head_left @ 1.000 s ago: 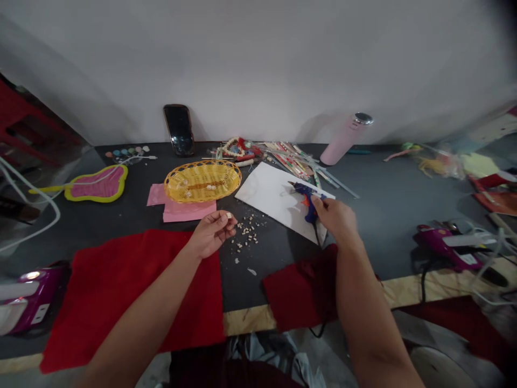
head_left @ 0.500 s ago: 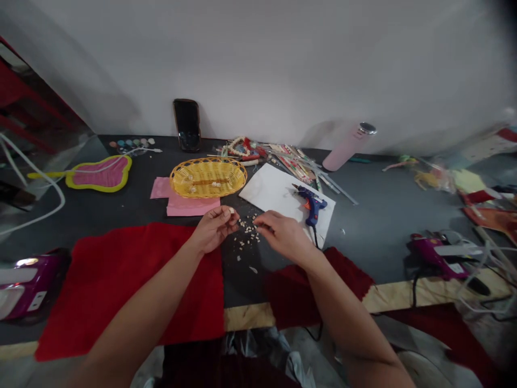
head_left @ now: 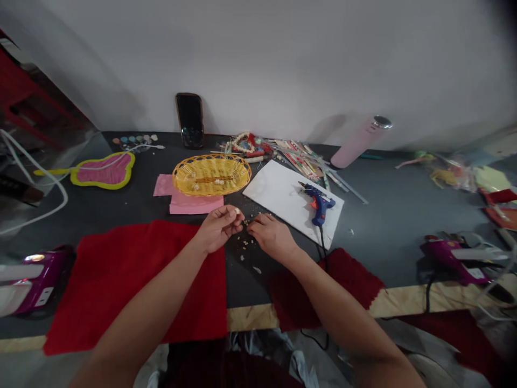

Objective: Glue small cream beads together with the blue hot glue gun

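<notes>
My left hand (head_left: pixel 218 230) pinches a small whitish piece (head_left: pixel 237 212) between thumb and fingertips, just in front of the yellow woven basket (head_left: pixel 181 183). Close on its right, my right hand (head_left: pixel 272 236) reaches down with bent fingers over scattered small cream beads (head_left: pixel 245 243) on the dark tabletop. Its fingertips touch or nearly touch the pile; whether they hold a bead is too small to tell. A few pale bits lie inside the basket, which rests partly on pink sheets (head_left: pixel 194 206).
A blue glue gun (head_left: pixel 320 207) lies on a white board (head_left: pixel 274 183) to the right. Red cloth (head_left: pixel 117 269) covers the table's front left. A phone (head_left: pixel 190 119) and a pink bottle (head_left: pixel 359 144) stand by the wall. Straw-like sticks (head_left: pixel 301 159) lie behind the board.
My right hand has moved left and down over the beads, closer to my left hand, and now covers part of the pile. The left hand keeps its pinch. The view has shifted slightly.
</notes>
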Available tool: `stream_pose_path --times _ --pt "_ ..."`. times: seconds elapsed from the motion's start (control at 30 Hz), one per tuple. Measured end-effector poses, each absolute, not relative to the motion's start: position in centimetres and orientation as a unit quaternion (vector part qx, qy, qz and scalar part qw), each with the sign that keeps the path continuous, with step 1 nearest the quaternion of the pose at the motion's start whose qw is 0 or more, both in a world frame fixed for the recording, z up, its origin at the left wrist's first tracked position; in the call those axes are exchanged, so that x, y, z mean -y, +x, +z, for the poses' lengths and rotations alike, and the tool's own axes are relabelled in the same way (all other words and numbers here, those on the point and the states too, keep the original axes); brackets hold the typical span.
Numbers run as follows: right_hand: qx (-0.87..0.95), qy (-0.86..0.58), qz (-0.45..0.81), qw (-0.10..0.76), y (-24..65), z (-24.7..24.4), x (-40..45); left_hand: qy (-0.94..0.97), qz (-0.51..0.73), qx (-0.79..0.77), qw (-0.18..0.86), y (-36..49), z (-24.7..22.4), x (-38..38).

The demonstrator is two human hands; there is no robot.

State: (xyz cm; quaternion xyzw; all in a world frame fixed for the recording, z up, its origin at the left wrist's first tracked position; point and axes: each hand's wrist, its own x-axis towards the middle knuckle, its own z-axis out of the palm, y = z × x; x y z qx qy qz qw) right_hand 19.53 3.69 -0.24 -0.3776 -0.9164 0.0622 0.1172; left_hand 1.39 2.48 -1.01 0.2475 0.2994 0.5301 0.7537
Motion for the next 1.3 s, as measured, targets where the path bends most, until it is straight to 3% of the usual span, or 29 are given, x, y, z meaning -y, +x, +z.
stream_pose_path --times 0.1,0.3,0.4,1.3 --pt "0.911 -0.376 0.08 0.151 19.5 -0.5 -4.0 0.249 0.528 -0.309 0.751 1.4 -0.9 -2.4" --pt "0.816 -0.395 0.19 0.377 20.0 0.9 -3.6 0.248 0.501 -0.323 0.764 2.0 -0.9 -2.1" --pt "0.793 -0.377 0.191 0.44 19.7 1.7 -3.0 0.248 0.487 -0.318 0.774 2.5 -0.9 -1.8" --pt "0.799 -0.36 0.2 0.438 19.1 1.0 -2.6 0.253 0.478 -0.32 0.778 2.8 -1.2 -1.7"
